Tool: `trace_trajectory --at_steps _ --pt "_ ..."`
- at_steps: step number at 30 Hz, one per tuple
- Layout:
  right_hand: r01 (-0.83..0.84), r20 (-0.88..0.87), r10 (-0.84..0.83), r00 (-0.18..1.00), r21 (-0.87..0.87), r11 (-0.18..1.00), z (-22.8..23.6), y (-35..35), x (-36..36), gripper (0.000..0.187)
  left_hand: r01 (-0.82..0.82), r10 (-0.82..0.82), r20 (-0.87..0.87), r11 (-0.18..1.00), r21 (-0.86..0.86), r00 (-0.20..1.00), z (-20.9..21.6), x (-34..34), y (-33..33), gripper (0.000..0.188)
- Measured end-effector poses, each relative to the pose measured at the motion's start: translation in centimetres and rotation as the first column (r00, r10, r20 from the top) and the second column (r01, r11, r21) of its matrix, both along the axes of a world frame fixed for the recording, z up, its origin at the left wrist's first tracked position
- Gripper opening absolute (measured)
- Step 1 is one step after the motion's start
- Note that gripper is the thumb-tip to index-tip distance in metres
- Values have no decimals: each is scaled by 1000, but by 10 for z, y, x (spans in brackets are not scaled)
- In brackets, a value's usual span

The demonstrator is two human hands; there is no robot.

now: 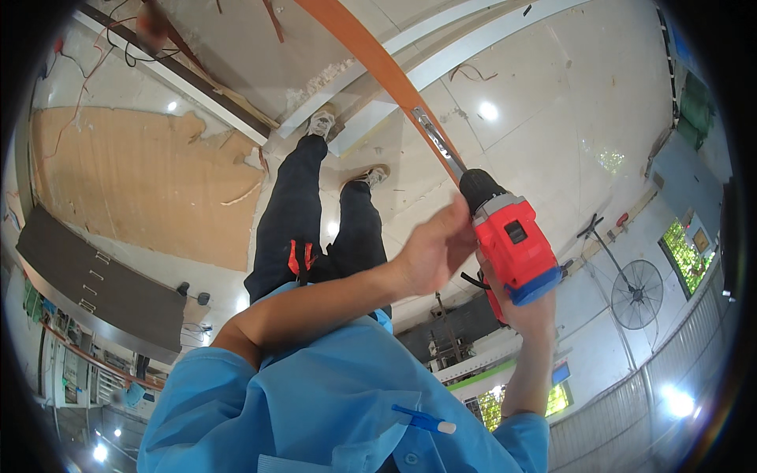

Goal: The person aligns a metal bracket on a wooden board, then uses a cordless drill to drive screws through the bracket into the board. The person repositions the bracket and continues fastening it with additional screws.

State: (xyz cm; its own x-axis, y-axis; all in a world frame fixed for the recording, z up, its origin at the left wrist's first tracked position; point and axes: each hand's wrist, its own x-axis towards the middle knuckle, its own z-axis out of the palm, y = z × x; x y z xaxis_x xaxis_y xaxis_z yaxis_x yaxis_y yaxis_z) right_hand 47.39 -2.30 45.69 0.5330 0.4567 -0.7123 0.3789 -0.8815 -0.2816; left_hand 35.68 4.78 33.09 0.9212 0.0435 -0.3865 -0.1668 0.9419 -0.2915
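Observation:
My right hand (530,309) is closed round the grip of a red and black cordless drill (516,236) with a blue base. The drill's black chuck (479,189) points up and left, at the lower end of a shiny slotted metal fitting (432,130). That fitting lies along the orange edge of a long panel (378,59). Beside the chuck is my left hand (435,251), its thumb close to the panel's end. The drill hides most of its fingers, so I cannot tell whether they grip anything.
White and grey frame rails (449,59) lie across the floor beyond my shoes (377,175). A brown sheet (150,181) covers the floor at left, near a dark cabinet with handles (98,280). At right stands a pedestal fan (636,294). Loose cables (83,94) trail at upper left.

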Motion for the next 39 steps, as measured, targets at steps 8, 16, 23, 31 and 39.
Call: trace_trajectory --at_steps 8,16,23,31,39 --pt "69 -50 -71 996 -37 997 2 11 -1 24 20 -19 23 999 -46 1000 11 5 10 63" --pt "104 -109 -104 989 -10 995 4 16 3 23 8 -9 -16 998 -57 1000 15 6 14 62" --pt "109 -107 -112 988 -39 993 5 16 5 23 8 -7 25 999 -45 1000 9 6 13 66" --pt "-23 41 21 999 43 999 -2 2 5 23 17 -17 34 1000 -3 999 7 8 14 69" --pt "127 -51 -130 990 -46 991 3 14 8 30 -33 32 -4 998 -61 999 11 9 13 53"
